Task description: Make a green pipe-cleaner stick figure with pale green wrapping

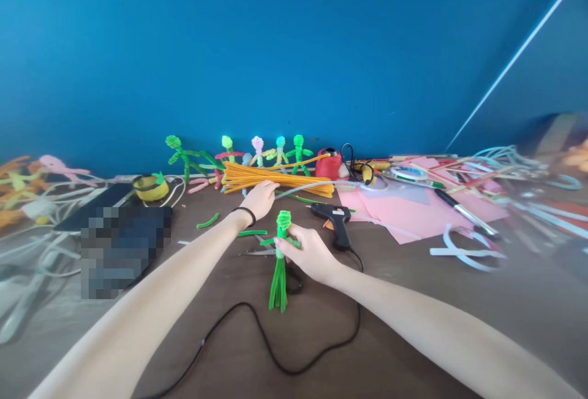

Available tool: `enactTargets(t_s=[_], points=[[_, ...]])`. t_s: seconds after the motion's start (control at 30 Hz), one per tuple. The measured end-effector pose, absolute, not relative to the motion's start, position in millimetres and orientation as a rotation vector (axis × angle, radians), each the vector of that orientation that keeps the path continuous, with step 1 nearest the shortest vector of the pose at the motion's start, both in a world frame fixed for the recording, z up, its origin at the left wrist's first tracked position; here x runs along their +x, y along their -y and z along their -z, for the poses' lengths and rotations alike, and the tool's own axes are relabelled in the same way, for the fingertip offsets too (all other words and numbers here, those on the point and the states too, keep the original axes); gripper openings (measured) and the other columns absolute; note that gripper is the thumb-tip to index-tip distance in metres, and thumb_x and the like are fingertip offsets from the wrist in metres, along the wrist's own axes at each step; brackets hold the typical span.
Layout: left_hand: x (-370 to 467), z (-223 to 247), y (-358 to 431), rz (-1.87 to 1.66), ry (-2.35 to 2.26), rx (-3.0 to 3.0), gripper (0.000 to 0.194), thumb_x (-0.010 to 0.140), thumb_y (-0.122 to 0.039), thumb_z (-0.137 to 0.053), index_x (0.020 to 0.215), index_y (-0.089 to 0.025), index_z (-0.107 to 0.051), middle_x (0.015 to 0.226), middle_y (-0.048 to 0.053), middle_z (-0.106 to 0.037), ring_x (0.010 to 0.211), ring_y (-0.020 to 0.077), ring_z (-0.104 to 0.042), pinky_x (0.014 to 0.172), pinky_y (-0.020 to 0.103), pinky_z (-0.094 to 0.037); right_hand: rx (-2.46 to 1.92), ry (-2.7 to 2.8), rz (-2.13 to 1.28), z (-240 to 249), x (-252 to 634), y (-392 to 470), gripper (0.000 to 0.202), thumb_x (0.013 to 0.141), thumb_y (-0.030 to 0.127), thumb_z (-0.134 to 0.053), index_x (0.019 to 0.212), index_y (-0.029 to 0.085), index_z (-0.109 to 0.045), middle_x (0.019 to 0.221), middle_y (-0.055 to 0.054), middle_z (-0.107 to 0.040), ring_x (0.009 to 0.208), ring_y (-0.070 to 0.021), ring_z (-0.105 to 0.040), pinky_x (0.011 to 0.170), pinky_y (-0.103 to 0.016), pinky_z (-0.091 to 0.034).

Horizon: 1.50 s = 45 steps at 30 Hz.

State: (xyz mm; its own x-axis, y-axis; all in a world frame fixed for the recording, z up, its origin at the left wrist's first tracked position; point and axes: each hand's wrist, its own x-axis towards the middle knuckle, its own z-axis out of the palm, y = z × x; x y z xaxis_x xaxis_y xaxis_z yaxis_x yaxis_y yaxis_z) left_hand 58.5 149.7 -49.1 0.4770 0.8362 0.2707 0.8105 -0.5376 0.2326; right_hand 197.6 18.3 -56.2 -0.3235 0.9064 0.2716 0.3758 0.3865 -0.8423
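Note:
My right hand [310, 253] is closed round the upper part of a green pipe-cleaner figure [278, 285], which it holds upright with its loose stems hanging down. My left hand [261, 200] reaches to the front of a bundle of orange pipe cleaners [280, 179]; its fingertips are at the bundle's lower edge, near a pale strip, and whether they grip anything is too small to tell. Just right of my right hand lies a black glue gun [337, 222]. Scissors [260, 254] lie partly hidden behind the green figure.
Several finished pipe-cleaner figures [298, 149] lean on the blue wall. Pink sheets [390, 209], a marker [466, 213] and white strips lie at the right. A black cable [275, 359] loops across the front. A yellow tape roll [150, 188] and a dark, pixelated object stand at the left.

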Motion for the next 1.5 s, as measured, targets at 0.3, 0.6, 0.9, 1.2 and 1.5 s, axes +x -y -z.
enactTargets(t_s=[0.3, 0.6, 0.9, 1.2, 1.5], points=[[76, 44, -165, -0.498, -1.622, 2.751, 0.033, 0.081, -0.014, -0.035, 0.107, -0.014, -0.056, 0.104, 0.01, -0.057, 0.097, 0.0214, -0.053, 0.085, 0.033, -0.042, -1.156, 1.886, -0.858, 56, 198, -22, 0.021, 0.08, 0.034, -0.045, 0.068, 0.017, -0.046, 0.055, 0.002, -0.052, 0.051, -0.0094, -0.047, 0.052, -0.02, -0.033], [80, 49, -171, -0.366, -1.684, 2.823, 0.035, 0.077, -0.012, -0.038, 0.103, -0.016, -0.06, 0.102, 0.011, -0.053, 0.099, 0.0257, -0.047, 0.084, 0.037, -0.04, -1.165, 1.912, -0.838, 58, 198, -23, 0.021, 0.08, 0.034, -0.045, 0.067, 0.017, -0.046, 0.055, 0.002, -0.053, 0.05, -0.0093, -0.047, 0.05, -0.019, -0.032], [82, 37, -168, -0.304, -1.65, 2.814, 0.018, 0.075, -0.016, -0.043, 0.076, -0.018, -0.061, 0.094, 0.01, -0.054, 0.094, 0.0242, -0.049, 0.076, 0.034, -0.041, -1.17, 1.918, -0.85, 57, 199, -23, 0.023, 0.081, 0.035, -0.044, 0.065, 0.018, -0.044, 0.054, 0.003, -0.051, 0.05, -0.0088, -0.046, 0.05, -0.019, -0.031], [80, 23, -169, -0.457, -1.605, 2.76, 0.019, 0.082, -0.019, -0.035, 0.093, -0.02, -0.051, 0.075, 0.005, -0.058, 0.067, 0.0183, -0.054, 0.06, 0.028, -0.04, -1.145, 1.917, -0.862, 54, 199, -21, 0.021, 0.08, 0.032, -0.044, 0.065, 0.017, -0.045, 0.056, 0.003, -0.051, 0.05, -0.0084, -0.046, 0.05, -0.019, -0.032], [84, 2, -165, -0.746, -1.479, 2.918, 0.029, 0.076, -0.003, -0.03, 0.077, -0.018, -0.056, 0.082, 0.008, -0.054, 0.089, 0.022, -0.048, 0.08, 0.034, -0.039, -1.166, 1.925, -0.844, 57, 200, -21, 0.02, 0.08, 0.033, -0.045, 0.068, 0.017, -0.05, 0.056, 0.002, -0.052, 0.051, -0.0088, -0.045, 0.049, -0.019, -0.031]])
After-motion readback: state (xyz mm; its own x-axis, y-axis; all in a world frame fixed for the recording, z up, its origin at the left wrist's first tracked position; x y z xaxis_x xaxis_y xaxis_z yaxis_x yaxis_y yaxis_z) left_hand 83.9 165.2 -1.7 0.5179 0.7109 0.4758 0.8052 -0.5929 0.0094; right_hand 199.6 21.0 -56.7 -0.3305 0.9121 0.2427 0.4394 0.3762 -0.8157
